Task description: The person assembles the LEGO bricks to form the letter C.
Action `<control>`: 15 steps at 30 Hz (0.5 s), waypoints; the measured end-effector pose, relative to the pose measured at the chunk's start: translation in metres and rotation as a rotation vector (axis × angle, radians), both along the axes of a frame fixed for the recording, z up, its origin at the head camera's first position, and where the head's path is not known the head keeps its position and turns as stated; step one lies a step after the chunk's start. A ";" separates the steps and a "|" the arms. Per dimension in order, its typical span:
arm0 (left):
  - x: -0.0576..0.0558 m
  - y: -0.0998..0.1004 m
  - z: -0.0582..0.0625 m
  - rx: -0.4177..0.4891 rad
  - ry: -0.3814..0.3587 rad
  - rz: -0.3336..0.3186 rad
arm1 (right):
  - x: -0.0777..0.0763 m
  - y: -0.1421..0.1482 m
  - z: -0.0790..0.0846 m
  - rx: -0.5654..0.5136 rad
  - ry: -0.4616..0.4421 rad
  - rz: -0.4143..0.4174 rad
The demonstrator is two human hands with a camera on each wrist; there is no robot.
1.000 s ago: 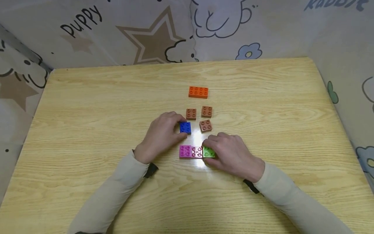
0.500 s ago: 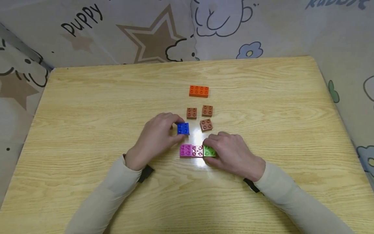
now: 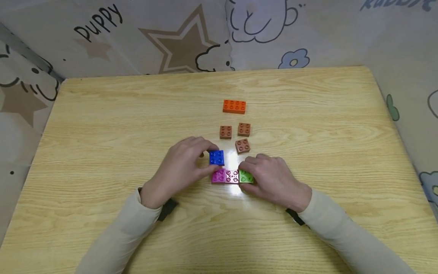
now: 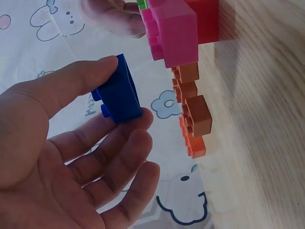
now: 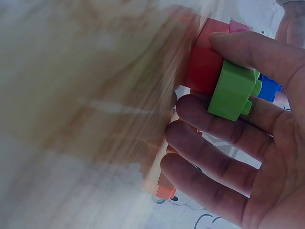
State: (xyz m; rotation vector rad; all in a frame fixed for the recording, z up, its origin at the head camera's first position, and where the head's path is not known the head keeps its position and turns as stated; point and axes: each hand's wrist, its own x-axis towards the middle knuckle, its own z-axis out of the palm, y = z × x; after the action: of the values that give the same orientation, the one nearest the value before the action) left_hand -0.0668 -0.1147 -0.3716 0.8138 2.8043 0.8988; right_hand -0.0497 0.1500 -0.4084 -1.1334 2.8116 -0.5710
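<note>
Blue brick, one; brown bricks, three

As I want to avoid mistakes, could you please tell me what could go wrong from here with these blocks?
The blue block is held up, pinched in the left grip, so it might slip.

The left grip is also very near the pink block and could knock it.

The red studs between the pink block and the green block shine with glare, so lining something up there may be hard.
</note>
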 end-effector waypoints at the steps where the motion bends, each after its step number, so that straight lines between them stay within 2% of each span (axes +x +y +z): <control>1: 0.000 0.000 0.000 -0.002 0.003 -0.006 | 0.000 0.000 0.000 0.000 0.000 -0.001; 15: 0.008 -0.005 0.001 -0.005 0.027 -0.075 | 0.000 0.000 0.000 -0.001 -0.006 -0.006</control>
State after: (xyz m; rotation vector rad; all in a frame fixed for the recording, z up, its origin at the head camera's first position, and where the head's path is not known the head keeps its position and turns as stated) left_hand -0.0587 -0.1193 -0.3702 0.9297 2.7771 0.8749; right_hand -0.0499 0.1500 -0.4085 -1.1215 2.8116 -0.5757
